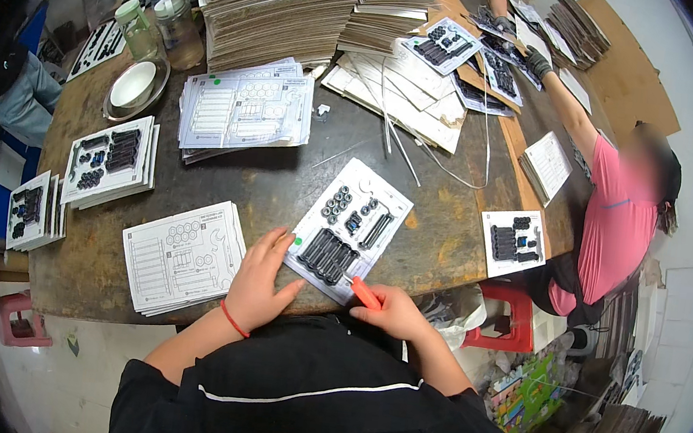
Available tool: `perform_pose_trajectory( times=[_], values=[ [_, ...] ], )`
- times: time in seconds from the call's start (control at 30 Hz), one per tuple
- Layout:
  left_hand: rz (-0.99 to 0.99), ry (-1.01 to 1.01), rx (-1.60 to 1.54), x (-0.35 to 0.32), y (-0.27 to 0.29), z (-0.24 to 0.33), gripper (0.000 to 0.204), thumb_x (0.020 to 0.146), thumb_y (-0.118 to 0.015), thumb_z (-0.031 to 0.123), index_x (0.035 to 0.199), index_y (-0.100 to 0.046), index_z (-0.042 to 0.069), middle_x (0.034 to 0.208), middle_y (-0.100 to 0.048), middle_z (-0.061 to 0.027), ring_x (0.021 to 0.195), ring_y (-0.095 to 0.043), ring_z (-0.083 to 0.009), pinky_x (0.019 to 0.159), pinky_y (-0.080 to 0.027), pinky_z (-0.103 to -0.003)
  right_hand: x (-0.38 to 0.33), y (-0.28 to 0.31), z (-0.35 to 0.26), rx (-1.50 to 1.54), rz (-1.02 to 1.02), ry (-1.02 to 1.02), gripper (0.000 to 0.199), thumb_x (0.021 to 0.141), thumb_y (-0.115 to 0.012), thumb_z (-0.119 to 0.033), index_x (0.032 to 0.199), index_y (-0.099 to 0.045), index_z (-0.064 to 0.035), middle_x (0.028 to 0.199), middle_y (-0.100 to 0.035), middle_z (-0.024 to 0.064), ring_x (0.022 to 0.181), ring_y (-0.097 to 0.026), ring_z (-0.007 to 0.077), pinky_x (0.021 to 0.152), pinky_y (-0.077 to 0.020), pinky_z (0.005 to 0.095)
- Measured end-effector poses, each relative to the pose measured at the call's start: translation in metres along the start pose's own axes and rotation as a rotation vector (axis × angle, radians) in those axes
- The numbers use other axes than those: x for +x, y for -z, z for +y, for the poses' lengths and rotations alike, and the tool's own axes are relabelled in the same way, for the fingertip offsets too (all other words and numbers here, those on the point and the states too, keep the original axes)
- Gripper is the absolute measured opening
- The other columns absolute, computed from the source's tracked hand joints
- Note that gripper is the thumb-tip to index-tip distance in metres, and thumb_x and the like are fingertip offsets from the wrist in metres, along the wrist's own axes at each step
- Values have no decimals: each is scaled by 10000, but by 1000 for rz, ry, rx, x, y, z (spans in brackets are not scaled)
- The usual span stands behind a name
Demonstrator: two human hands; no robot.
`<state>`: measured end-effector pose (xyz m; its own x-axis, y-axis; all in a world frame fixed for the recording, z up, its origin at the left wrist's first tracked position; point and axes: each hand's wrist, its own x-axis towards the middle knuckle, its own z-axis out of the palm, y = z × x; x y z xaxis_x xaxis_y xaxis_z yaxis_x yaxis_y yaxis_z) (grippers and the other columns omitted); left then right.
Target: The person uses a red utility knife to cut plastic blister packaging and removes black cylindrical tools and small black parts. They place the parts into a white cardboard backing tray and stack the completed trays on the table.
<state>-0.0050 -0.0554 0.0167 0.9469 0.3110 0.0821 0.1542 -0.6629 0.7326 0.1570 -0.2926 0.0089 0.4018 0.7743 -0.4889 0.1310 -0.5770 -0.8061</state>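
A white card [367,263] packed with black bolts, nuts and small parts lies tilted on the table in front of me. My left hand [261,279] rests by its left edge, fingers stretched and holding nothing. Wrapped around the red handle of a tool [367,293], my right hand [397,315] is at the card's lower right corner. The tool's short, thin metal end touches or hovers just over the lower ends of the black bolts; I cannot tell which. Left of my left hand lies a stack of printed cards [180,256] without parts.
More printed cards [247,111] are piled behind, below tall cardboard stacks [275,16]. Filled cards [112,157] stand at the left, near a white bowl [132,85] and jars. Another filled card [513,242] lies right. A co-worker in pink [619,222] reaches across the far right.
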Motion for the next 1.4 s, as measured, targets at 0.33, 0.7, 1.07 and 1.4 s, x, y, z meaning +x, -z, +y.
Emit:
perform_pose_trajectory(
  times=[0.33,0.7,1.07,1.4],
  values=[
    [-247,-165,-12,-36,-35,-21,467,828,-732,259,1232,-616,56,1280,-573,-124,1169,-534,-326,977,-430,-438,102,76,7,-448,915,-11,370,795,-655,-174,1133,-627,-26,1210,-567,192,1005,-619,416,858,-515,478],
    [-157,62,232,-30,-45,2,888,808,-764,368,1442,-334,-81,1503,-330,-261,1391,-346,-412,1120,-323,-469,45,92,28,-381,499,-102,271,769,-662,-215,958,-679,-21,948,-656,210,917,-645,405,801,-522,476],
    [93,140,422,-15,-73,3,845,805,-719,270,1440,-307,-107,1486,-352,-294,1360,-370,-446,1135,-297,-499,15,78,42,-475,305,15,207,711,-698,-259,791,-688,-69,856,-652,166,820,-653,381,728,-526,469],
    [181,54,357,-18,-77,-5,706,788,-708,262,1400,-432,44,1461,-400,-225,1271,-438,-435,1068,-347,-512,12,67,42,-464,424,-25,221,727,-699,-274,822,-684,-75,901,-667,153,842,-658,374,731,-524,473]
  ],
)
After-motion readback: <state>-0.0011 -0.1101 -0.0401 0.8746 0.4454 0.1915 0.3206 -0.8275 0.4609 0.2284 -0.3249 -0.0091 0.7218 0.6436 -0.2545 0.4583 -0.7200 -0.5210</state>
